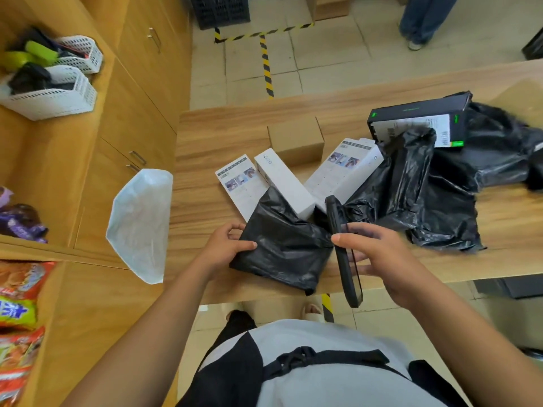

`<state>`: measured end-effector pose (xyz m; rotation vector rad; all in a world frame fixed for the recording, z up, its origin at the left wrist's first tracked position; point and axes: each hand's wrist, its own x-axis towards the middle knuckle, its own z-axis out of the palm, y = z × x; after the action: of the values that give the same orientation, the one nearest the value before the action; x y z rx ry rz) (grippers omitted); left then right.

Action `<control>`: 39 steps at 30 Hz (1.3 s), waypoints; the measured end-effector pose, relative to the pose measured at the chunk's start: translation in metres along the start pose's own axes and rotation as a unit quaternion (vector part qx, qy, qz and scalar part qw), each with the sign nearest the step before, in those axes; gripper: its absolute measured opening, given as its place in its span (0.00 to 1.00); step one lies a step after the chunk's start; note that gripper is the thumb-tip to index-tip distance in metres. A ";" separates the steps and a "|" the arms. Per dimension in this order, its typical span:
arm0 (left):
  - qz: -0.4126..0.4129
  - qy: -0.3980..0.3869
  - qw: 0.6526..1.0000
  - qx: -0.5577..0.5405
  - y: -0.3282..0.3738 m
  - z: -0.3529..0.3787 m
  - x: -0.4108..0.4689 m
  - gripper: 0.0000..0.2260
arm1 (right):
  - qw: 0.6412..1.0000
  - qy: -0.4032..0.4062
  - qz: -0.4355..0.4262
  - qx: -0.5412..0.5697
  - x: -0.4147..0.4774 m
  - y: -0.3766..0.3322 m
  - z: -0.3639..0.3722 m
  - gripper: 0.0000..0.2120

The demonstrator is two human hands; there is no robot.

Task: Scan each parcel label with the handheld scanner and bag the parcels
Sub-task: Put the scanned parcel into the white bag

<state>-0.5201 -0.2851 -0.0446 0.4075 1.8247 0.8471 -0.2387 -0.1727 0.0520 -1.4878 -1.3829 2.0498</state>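
Observation:
My left hand [227, 245] grips the left edge of a black plastic bag [282, 245] that lies on the wooden table [205, 148] near its front edge. My right hand [379, 254] holds a black handheld scanner [345, 257] edge-on, just right of that bag. Behind the bag lie three white boxes [283, 183], one of them [343, 171] leaning toward the right. A plain brown carton [296, 139] stands behind them. At the right a black box with a white label [420, 124] rests on a heap of loose black bags [435, 198].
A white plastic bag [141, 221] hangs off the table's left edge. Wooden cabinets stand at the left, with white baskets [55, 95] on top and snack packets [20, 312] nearby. Another person's legs [423, 22] are beyond the table, beside hazard tape on the floor.

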 end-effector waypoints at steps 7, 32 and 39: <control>-0.016 0.028 0.999 0.014 0.001 -0.009 -0.030 0.16 | 0.999 -0.028 -0.004 -0.031 0.001 -0.001 0.002 0.12; 0.128 0.255 0.851 0.441 -0.095 0.003 -0.079 0.28 | 0.989 -0.101 -0.007 -0.107 0.003 -0.011 0.041 0.28; 0.114 0.190 0.896 0.384 -0.107 0.007 -0.076 0.24 | 0.990 -0.089 0.006 -0.109 0.009 -0.002 0.042 0.26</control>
<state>-0.4716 -0.4041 -0.0717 1.0290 2.4863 0.3204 -0.2784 -0.1882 0.0498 -1.4227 -1.7189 2.1414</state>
